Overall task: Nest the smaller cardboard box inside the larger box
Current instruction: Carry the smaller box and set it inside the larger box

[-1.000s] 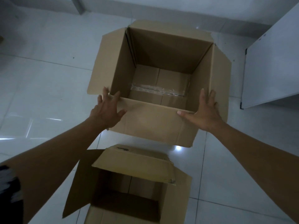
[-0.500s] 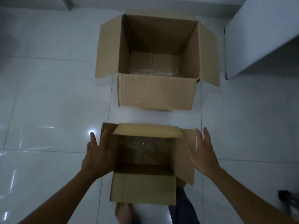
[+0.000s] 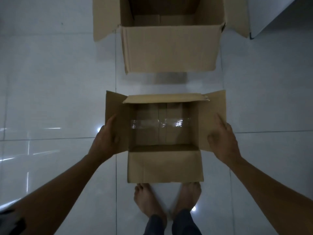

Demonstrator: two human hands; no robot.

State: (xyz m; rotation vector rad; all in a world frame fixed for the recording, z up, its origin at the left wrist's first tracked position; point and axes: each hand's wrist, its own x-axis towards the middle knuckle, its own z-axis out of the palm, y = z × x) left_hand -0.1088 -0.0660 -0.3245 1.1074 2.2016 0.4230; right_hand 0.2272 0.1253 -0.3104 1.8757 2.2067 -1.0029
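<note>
Nearest you, your two bare feet [image 3: 166, 199] stand on the white tiled floor [image 3: 50, 99], toes just at the near wall of the small box [image 3: 165, 164]; a second ago the feet were out of view.

The small box sits open on the floor between your hands, all four flaps up or folded out, and a strip of clear tape [image 3: 160, 123] runs across its bottom. Your left hand [image 3: 105, 141] now grips the left flap, thumb on the inner face and fingers hidden behind the cardboard. Your right hand [image 3: 223, 141] clasps the right flap the same way, thumb lying on its inner face and the fingers wrapped round the outer edge. A second ago both hands rested flat on the near rim of the big box; half a second ago they hovered spread on either side of the small box without touching it. Now they are closed on its flaps. Whether the box is lifted off the floor, you cannot tell from here.

Farther out, the big box [image 3: 169, 48] stands open on the floor, well apart from the small one, its top cut by the upper edge of the view. To its right a white panel [image 3: 277, 12] stands near its right flap.
</note>
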